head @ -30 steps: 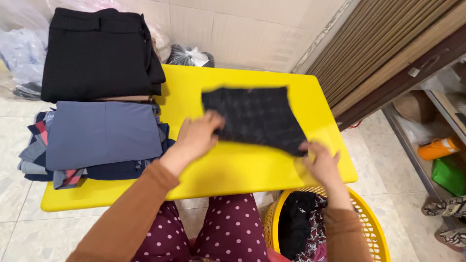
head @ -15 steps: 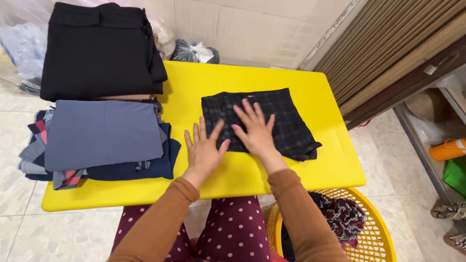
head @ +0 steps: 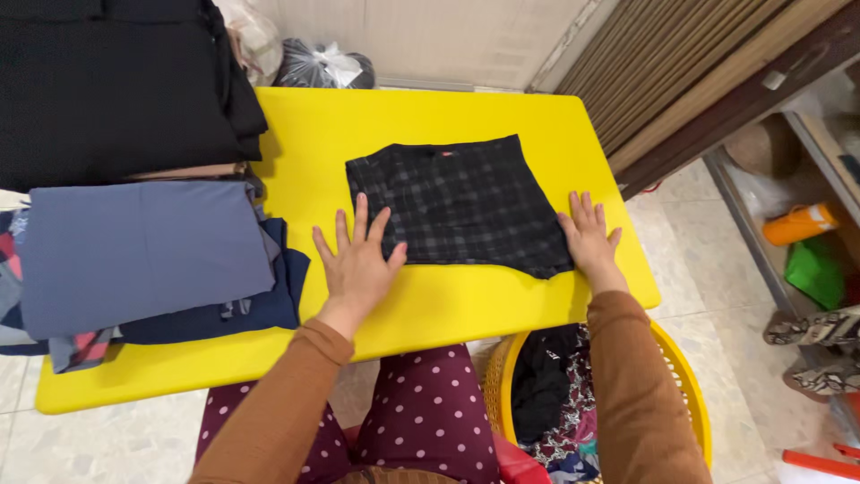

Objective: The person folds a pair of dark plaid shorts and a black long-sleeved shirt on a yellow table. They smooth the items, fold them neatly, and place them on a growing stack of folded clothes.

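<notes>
Two hands flat, fingers spread wide, L hand (head: 356, 260) & R hand (head: 589, 237) touching plaid cloth (head: 459, 204) edges

Bare yellow table (head: 466, 305) along near edge, far right — folded stacks (head: 134, 251) block left side.

Matt checked cloth (head: 461, 204) on seemingly glossy plastic table (head: 430, 309).

Rust-brown long sleeves (head: 287, 403), maroon trousers (head: 421, 412) w/ white polka dots.
</notes>
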